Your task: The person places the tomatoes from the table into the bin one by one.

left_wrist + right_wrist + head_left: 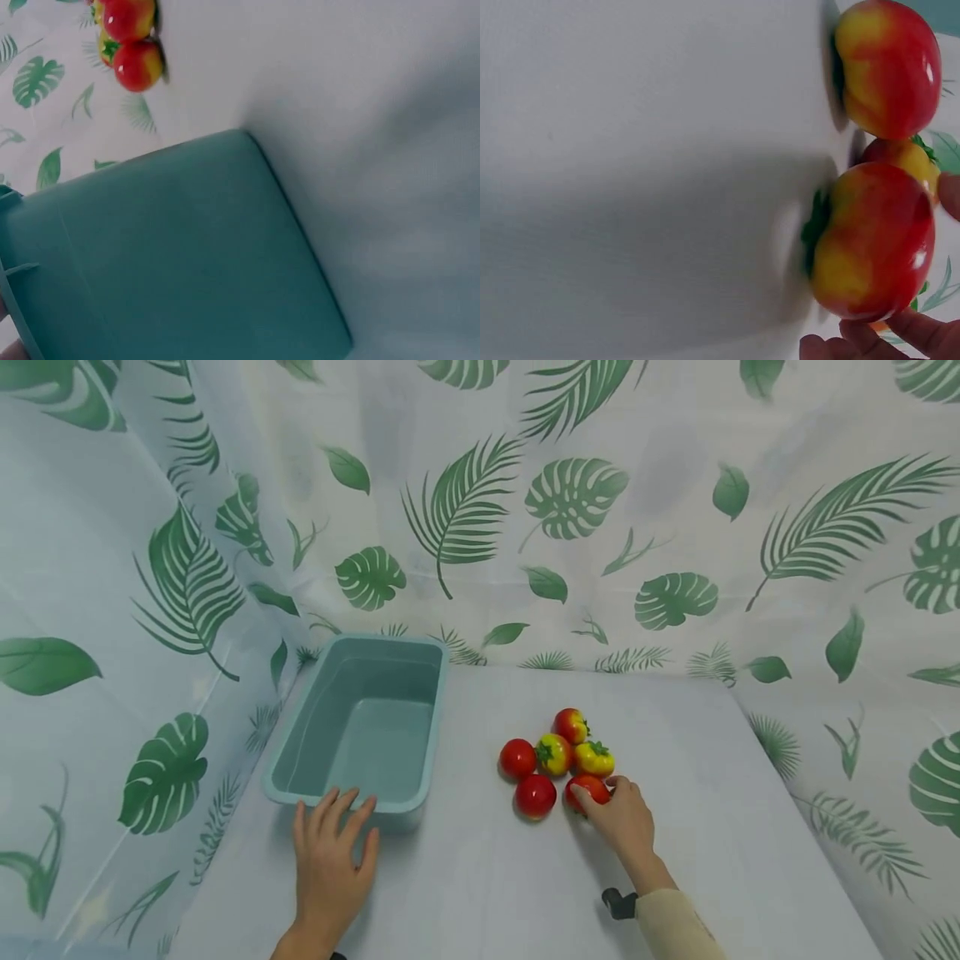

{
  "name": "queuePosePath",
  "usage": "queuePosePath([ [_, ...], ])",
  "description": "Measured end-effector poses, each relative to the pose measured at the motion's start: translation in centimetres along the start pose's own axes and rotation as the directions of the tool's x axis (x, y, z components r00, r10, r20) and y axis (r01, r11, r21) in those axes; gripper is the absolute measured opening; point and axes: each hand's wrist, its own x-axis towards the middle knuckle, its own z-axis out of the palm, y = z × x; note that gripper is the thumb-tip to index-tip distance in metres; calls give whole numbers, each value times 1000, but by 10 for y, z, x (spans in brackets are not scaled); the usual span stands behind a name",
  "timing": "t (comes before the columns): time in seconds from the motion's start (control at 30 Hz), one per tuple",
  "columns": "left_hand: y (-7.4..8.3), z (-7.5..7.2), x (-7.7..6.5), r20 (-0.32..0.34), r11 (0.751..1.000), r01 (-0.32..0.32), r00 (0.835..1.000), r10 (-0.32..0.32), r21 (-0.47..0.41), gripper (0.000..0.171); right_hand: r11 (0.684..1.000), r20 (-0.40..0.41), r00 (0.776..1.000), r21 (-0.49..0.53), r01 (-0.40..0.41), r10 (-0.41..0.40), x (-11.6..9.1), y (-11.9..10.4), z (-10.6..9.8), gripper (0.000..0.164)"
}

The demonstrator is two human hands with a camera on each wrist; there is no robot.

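Observation:
My right hand [622, 818] has its thumb and fingers around a glossy red-and-yellow tomato [588, 793] at the near right of a small cluster. In the right wrist view that tomato [874, 244] shows a green leafy cap facing the table, with fingertips [922, 330] at its lower side and the thumb at the frame's right edge. My left hand [330, 868] lies with extended fingers at the near rim of a teal plastic basin [438, 718]. The basin's outer wall [172, 255] fills much of the left wrist view. Nothing lies inside the basin.
Several more tomatoes sit close together on the white table [487, 877]: two red ones [536, 797] at the left, yellow-and-red ones [595, 759] behind. A leaf-printed sheet [487, 510] hangs behind the table and along both sides.

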Motion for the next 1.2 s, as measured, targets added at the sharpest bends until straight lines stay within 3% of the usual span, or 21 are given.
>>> queuePosePath([
  [0.2,0,10,0,-58,1000,-3,998,2,-20,32,1000,-8,1000,21,-3,3,-1,5,6,75],
  [0.4,-1,13,2,-102,1000,1,995,-4,-24,32,994,-27,1000,108,-14,17,-7,3,7,81],
  [0.6,-3,17,4,-190,998,-20,982,7,-65,36,986,-181,981,139,91,-65,-16,-9,-5,77],
  [0.77,-4,19,4,-237,996,-26,971,5,-83,34,944,-300,927,167,284,-226,-18,-35,-12,67],
  [1.0,-6,15,2,-249,995,-38,968,15,-87,29,807,-285,846,273,523,-451,-22,-86,-3,66],
  [1.2,-9,17,1,-251,993,-60,967,33,-100,27,691,-278,734,249,678,-620,-22,-139,4,68],
])
